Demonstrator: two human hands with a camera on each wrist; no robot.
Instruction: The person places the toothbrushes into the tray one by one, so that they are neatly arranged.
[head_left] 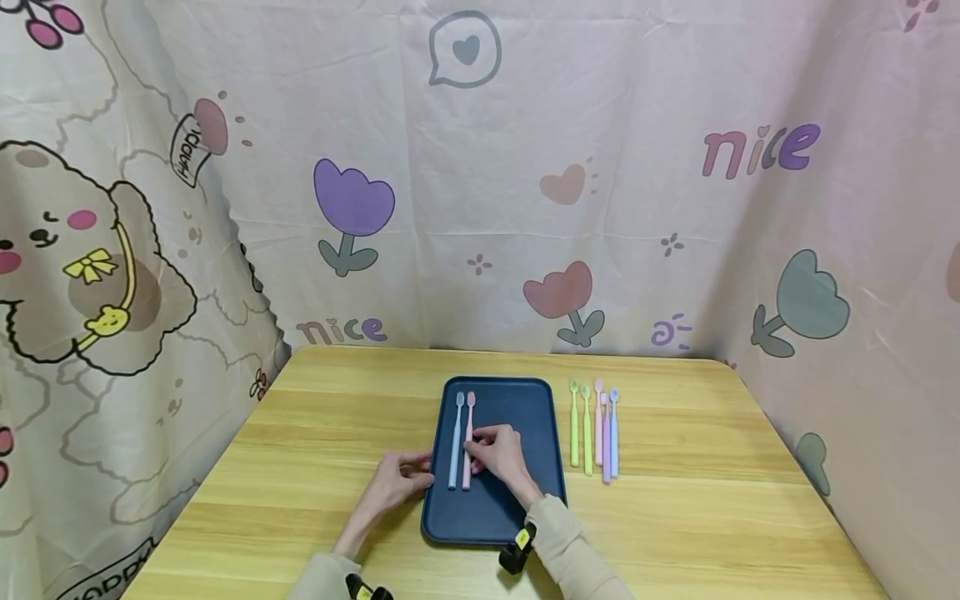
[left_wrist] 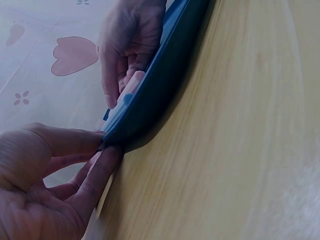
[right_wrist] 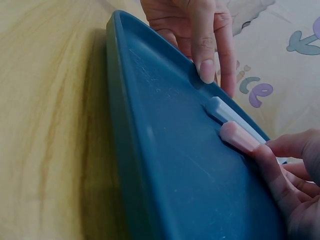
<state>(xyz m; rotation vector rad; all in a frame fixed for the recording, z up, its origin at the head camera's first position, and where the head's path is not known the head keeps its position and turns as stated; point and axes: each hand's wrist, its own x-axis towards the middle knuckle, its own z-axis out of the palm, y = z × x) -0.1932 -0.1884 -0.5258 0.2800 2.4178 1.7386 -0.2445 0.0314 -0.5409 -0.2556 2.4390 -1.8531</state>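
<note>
A dark blue tray point(head_left: 480, 521) lies on the wooden table, with a light blue toothbrush point(head_left: 455, 446) and a pink toothbrush point(head_left: 470, 414) side by side in its left half, heads toward the far end. My right hand point(head_left: 501, 454) reaches over the tray and pinches the pink toothbrush's handle point(right_wrist: 239, 136) between thumb and fingers. At the tray's left edge, my left hand point(head_left: 393, 483) grips the rim between thumb and fingers, as the left wrist view shows. The light blue handle point(right_wrist: 227, 111) lies between the pink one and that rim.
Right of the tray, several more toothbrushes lie in a loose row: green ones point(head_left: 574, 425), a pink one point(head_left: 598, 425), a purple one point(head_left: 607, 458) and a blue one point(head_left: 615, 437). A printed curtain point(head_left: 465, 208) hangs behind the table point(head_left: 690, 500) and along its sides.
</note>
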